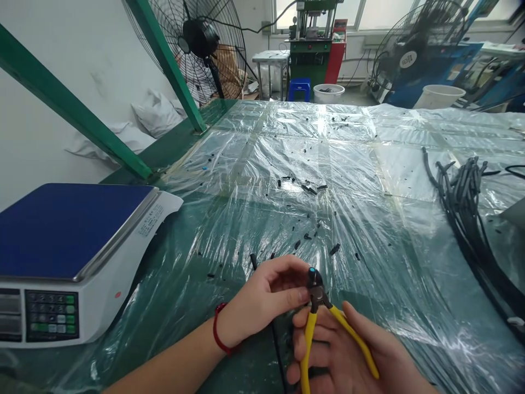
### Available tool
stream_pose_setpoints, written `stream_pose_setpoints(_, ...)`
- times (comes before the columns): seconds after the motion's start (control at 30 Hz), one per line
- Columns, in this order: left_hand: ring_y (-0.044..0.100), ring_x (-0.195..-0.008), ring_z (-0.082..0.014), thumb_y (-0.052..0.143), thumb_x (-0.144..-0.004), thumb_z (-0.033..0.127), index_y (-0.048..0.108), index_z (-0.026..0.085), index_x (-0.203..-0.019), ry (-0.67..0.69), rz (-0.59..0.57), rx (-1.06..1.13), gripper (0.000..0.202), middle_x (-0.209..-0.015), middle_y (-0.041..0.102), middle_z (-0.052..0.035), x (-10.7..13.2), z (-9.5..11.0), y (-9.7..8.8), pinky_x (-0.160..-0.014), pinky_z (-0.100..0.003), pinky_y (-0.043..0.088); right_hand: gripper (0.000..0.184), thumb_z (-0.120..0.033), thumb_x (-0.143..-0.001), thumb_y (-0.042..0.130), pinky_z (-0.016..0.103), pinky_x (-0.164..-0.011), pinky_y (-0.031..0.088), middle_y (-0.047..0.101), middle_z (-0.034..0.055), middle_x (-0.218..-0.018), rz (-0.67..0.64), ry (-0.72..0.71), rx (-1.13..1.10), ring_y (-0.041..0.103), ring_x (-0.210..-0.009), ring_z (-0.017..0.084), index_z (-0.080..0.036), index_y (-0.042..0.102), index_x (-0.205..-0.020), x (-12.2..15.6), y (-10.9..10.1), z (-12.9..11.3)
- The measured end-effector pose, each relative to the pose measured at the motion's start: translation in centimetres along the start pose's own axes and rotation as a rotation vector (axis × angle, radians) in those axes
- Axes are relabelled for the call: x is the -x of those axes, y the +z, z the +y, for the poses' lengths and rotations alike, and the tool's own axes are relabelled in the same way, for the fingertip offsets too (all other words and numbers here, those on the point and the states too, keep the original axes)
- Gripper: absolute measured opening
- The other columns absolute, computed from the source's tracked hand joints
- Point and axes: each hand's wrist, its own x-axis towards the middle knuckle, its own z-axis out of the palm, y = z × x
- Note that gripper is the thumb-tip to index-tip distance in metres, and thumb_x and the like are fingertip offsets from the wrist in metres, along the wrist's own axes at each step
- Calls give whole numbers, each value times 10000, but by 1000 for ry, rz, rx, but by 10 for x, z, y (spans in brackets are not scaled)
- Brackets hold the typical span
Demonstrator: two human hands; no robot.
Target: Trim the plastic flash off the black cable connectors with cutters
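Observation:
My right hand [340,350] has its fingers around the yellow-handled cutting pliers [309,334], whose handles stand spread apart. My left hand [274,293] is closed, thumb and fingers pinching a thin black cable [312,276] beside the plier jaws. A small blue spot shows at that cable's tip, right at the jaws; whether the jaws touch it I cannot tell. A length of black cable [276,345] also runs below my left wrist, partly hidden by the hand. Small black offcuts [335,249] lie on the plastic sheet just beyond my hands.
A weighing scale [123,262] with a blue platform stands on the left. A bundle of black cables [467,219] lies at the right. Clear plastic sheeting [229,219] covers the green table. Green posts [172,65] rise at the left edge, near a large fan [200,38].

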Motion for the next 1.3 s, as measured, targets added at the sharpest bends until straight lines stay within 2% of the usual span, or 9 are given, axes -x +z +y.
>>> stream_pose_setpoints(0.13, 655, -923, -174, 759, -885, 261, 702, 222, -1086, 53, 29, -104, 213, -1011, 692, -37, 2, -2, -3, -858, -288, 527, 573, -545, -1015, 423, 500, -1076, 401, 647, 149, -1182, 1, -49, 30, 608, -1141, 299, -118, 618, -1345, -3, 6, -2)
stream_pose_setpoints(0.23, 678, -958, -205, 751, -884, 248, 717, 224, -1076, 61, 49, -175, 196, -1024, 709, -49, 2, -1, -5, -878, -317, 542, 489, -489, -1009, 477, 524, -1092, 387, 646, 148, -1201, 43, -93, 70, 593, -1181, 320, -128, 658, -1285, -4, 14, -6)
stream_pose_setpoints(0.4, 684, -910, -209, 688, -913, 236, 757, 205, -1026, 38, 36, -269, 137, -993, 725, -67, 1, 4, -4, -826, -309, 548, 429, -429, -981, 558, 557, -1100, 374, 642, 153, -1237, 72, -63, 139, 577, -1243, 362, -147, 650, -1291, -3, 19, -10)
stream_pose_setpoints(0.53, 680, -854, -196, 694, -903, 247, 766, 198, -989, 10, 40, -266, 123, -944, 740, -62, 1, 3, -2, -784, -291, 539, 473, -465, -998, 485, 549, -1008, 448, 653, 173, -1177, 73, -63, 150, 620, -1172, 374, -122, 653, -1277, -3, 15, -6)
stream_pose_setpoints(0.67, 681, -878, -191, 700, -911, 257, 771, 207, -1006, 24, 19, -255, 128, -963, 744, -55, 1, 1, -1, -801, -281, 534, 506, -492, -1004, 466, 556, -992, 454, 670, 186, -1138, 73, -107, 219, 658, -1111, 369, -108, 647, -1281, -2, 10, -3)
stream_pose_setpoints(0.93, 684, -888, -185, 697, -910, 224, 767, 204, -1013, 20, 18, -237, 126, -970, 734, -50, 3, 0, 2, -798, -269, 540, 475, -457, -962, 593, 488, -959, 484, 704, 177, -1121, 52, -167, 336, 698, -1072, 358, -119, 660, -1289, 0, 3, -4)
stream_pose_setpoints(1.3, 645, -837, -145, 656, -923, 172, 750, 192, -1018, 49, -30, -219, 135, -928, 697, -27, 1, -1, 2, -768, -241, 513, 460, -448, -985, 550, 485, -955, 511, 720, 173, -1123, 38, -164, 274, 716, -1056, 345, -110, 680, -1270, -4, 2, -2)
